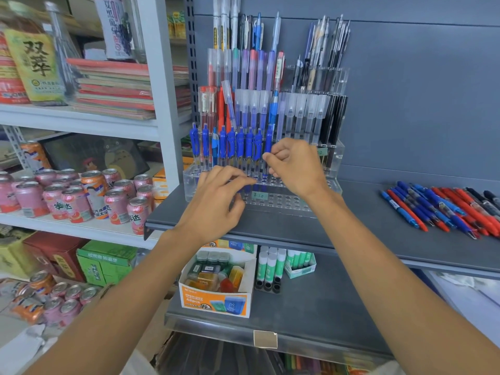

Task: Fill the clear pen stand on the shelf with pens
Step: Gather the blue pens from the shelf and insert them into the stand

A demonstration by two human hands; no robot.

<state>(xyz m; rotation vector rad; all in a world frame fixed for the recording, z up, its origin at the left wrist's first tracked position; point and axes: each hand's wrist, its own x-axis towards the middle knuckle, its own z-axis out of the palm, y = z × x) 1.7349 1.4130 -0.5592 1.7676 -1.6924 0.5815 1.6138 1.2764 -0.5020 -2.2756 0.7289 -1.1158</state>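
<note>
A clear tiered pen stand (281,201) sits on the grey shelf (351,234). Its back tiers hold several pens; a row of blue pens (230,144) fills the left of a lower tier, and the front row's holes are open. My right hand (295,166) pinches an upright blue pen (267,155) at the right end of that row, its tip down in the stand. My left hand (219,198) hovers in front of the stand's left part with curled fingers, pinching near the base of the pens; what it holds is hidden.
A loose pile of blue, red and black pens (443,209) lies on the shelf at the right. Below are an orange box of small items (216,285) and glue sticks (270,266). Drink cans (81,196) and books fill the white shelves on the left.
</note>
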